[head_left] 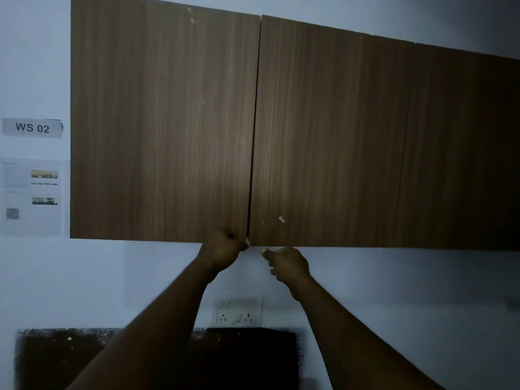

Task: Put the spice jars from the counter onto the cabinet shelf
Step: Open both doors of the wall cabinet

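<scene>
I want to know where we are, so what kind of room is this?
Probably a kitchen workstation: a wooden wall cabinet, a socket plate above a dark counter, and a "WS 02" sign on the wall.

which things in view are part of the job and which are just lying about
Job: left cabinet door, right cabinet door, left hand and right hand at their lower edges.
Just there: WS 02 label, printed sheet, wall socket. No jars visible.

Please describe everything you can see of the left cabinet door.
The left cabinet door is a flat brown panel with vertical wood grain, like laminate, and no visible handle. It hangs on the wall, shut or nearly so, a thin dark gap beside it. The left hand grips its lower right corner.
</scene>
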Motion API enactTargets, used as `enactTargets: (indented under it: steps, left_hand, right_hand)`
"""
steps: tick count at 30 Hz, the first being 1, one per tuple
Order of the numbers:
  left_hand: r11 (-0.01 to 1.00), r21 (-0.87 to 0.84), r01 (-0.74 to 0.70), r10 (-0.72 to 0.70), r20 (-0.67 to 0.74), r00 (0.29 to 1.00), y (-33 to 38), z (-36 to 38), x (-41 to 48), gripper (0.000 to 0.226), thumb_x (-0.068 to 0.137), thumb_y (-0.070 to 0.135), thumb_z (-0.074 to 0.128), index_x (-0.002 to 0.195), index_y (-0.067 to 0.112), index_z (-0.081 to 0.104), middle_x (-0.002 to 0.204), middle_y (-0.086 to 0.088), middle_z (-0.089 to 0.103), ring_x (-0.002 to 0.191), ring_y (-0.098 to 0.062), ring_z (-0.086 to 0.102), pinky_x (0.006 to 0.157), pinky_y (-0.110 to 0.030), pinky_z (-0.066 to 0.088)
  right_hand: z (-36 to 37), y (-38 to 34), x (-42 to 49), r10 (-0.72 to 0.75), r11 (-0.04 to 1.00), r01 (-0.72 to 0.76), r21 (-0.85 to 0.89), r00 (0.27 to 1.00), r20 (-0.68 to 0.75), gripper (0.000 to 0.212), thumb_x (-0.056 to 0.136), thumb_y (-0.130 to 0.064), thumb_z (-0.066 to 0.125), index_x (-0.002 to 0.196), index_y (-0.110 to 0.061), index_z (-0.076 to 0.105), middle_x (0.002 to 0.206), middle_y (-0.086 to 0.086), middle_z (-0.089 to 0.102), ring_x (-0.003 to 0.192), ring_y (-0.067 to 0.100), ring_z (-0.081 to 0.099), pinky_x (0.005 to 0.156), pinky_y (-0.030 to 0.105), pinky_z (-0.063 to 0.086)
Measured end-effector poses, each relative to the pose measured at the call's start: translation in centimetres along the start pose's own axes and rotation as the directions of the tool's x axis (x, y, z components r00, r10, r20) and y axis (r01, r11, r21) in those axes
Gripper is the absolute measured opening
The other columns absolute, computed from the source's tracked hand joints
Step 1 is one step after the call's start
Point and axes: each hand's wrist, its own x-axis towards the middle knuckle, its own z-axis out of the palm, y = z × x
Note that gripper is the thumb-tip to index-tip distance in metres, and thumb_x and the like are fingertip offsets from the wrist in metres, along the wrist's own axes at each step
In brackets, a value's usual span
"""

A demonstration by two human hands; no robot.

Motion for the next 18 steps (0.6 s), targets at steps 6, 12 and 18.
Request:
enactTargets:
  steps: [6, 12, 18]
  left_hand:
    - [0.984, -0.111, 0.136, -0.138, -0.005, 0.990, -1.8, 2.4, 1.0, 0.019, 0.091, 0.020, 0.070, 0.106, 0.007, 0.070, 0.100, -0.012, 0.071, 0.097, -0.027, 0.066, 0.087, -0.041, 0.053]
    - [0.911, -0.296, 0.286, -0.288, 0.036, 0.957, -2.8, 4.6, 2.3, 0.009, 0.097, 0.015, 0.064, 0.095, 0.007, 0.067, 0.106, -0.020, 0.069, 0.097, -0.028, 0.064, 0.092, -0.047, 0.054]
    - [0.838, -0.418, 0.351, -0.332, 0.121, 0.936, -2.6, 5.5, 2.3, 0.028, 0.101, 0.031, 0.058, 0.123, 0.014, 0.059, 0.112, -0.006, 0.061, 0.114, -0.028, 0.060, 0.097, -0.047, 0.055]
  right_hand:
    - [1.3, 0.3, 0.7, 0.247, 0.777, -0.286, 0.560, 0.958, 0.146, 0.030, 0.101, -0.035, 0.063, 0.126, -0.019, 0.065, 0.124, 0.009, 0.066, 0.109, 0.028, 0.066, 0.086, 0.034, 0.056]
    - [3.0, 0.0, 2.9, 0.277, 0.592, -0.311, 0.744, 0.945, 0.174, 0.025, 0.102, -0.031, 0.060, 0.123, -0.021, 0.065, 0.131, 0.007, 0.065, 0.117, 0.031, 0.063, 0.092, 0.040, 0.053]
    - [2.6, 0.6, 4.1, 0.245, 0.499, -0.293, 0.816, 0.950, 0.191, 0.031, 0.100, -0.030, 0.061, 0.127, -0.014, 0.065, 0.128, 0.008, 0.067, 0.115, 0.024, 0.066, 0.091, 0.039, 0.053]
